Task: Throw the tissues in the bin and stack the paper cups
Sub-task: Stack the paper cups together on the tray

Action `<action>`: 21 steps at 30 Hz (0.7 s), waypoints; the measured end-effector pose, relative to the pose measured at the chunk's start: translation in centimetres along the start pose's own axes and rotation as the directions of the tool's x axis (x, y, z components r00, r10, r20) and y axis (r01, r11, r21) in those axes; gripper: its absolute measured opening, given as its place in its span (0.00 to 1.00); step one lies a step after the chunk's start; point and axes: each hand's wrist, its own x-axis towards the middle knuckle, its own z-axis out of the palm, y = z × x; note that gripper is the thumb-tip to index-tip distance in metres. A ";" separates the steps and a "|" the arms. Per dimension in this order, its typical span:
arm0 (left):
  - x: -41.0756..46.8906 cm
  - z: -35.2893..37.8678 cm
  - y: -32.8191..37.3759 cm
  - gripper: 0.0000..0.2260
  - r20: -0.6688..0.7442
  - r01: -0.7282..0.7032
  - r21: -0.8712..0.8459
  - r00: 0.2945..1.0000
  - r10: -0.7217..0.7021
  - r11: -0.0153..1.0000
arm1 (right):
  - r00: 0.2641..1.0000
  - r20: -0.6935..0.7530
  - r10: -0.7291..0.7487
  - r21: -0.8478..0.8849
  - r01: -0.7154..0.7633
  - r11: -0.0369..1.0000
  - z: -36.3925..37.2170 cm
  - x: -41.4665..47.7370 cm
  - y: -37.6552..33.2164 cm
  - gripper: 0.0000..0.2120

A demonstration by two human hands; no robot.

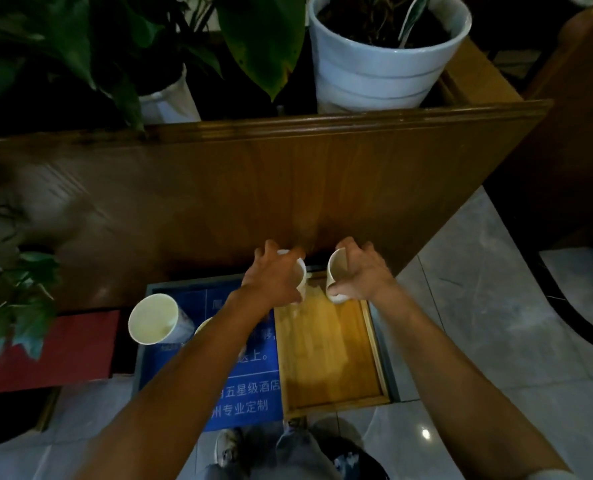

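My left hand grips a white paper cup from above, over the far end of a wooden tray. My right hand holds a second white paper cup, tilted with its mouth turned toward the left. The two held cups are a short gap apart. A third paper cup stands upright on the blue printed board at the left. The rim of another cup peeks out beside my left forearm, mostly hidden. No tissues or bin are in view.
A tall wooden panel rises right behind the tray. White plant pots and leafy plants sit behind and above it. A red mat lies at the left. Grey floor tiles spread to the right.
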 end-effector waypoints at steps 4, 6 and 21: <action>-0.9 -2.0 -0.1 0.36 -0.058 -0.012 -0.083 0.998 0.007 0.996 | 1.000 -0.022 -0.008 0.032 0.009 0.999 -1.6 -0.2 0.1 0.43; -2.2 -2.9 -0.8 0.36 -0.092 -0.035 -0.114 0.995 0.024 0.993 | 0.999 -0.033 -0.020 0.031 0.021 0.999 -2.0 -1.1 -0.6 0.42; -12.5 -11.1 -10.6 0.34 -0.330 -0.208 -0.187 0.934 0.138 0.960 | 0.970 -0.206 -0.129 0.091 0.150 0.984 -5.5 -9.0 -11.8 0.40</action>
